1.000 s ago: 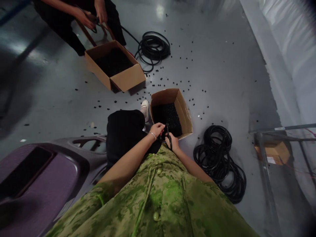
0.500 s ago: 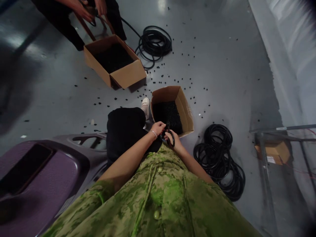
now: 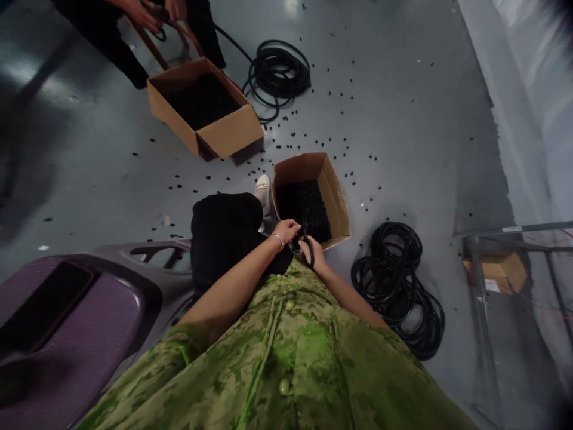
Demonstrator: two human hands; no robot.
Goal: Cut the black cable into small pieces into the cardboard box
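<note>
My left hand (image 3: 286,230) pinches the end of a black hose over the near edge of a small cardboard box (image 3: 336,197) filled with small black cut pieces. My right hand (image 3: 314,254) grips black-handled scissors (image 3: 307,248), their blades pointing up toward the box at the hose end. Both hands sit close together just above my lap. A coil of black hose (image 3: 398,286) lies on the floor to my right. What sits between the blades is too small to make out.
Another person at the top left works with both hands (image 3: 150,12) over a larger cardboard box (image 3: 224,134), beside a second hose coil (image 3: 277,74). Black cut pieces litter the grey floor. A purple plastic seat (image 3: 67,322) is at my left, a metal frame with a small box (image 3: 495,272) at right.
The scissor handles closed a little in my right hand between the frames. My view shifted slightly, so the boxes sit a bit higher in the picture.
</note>
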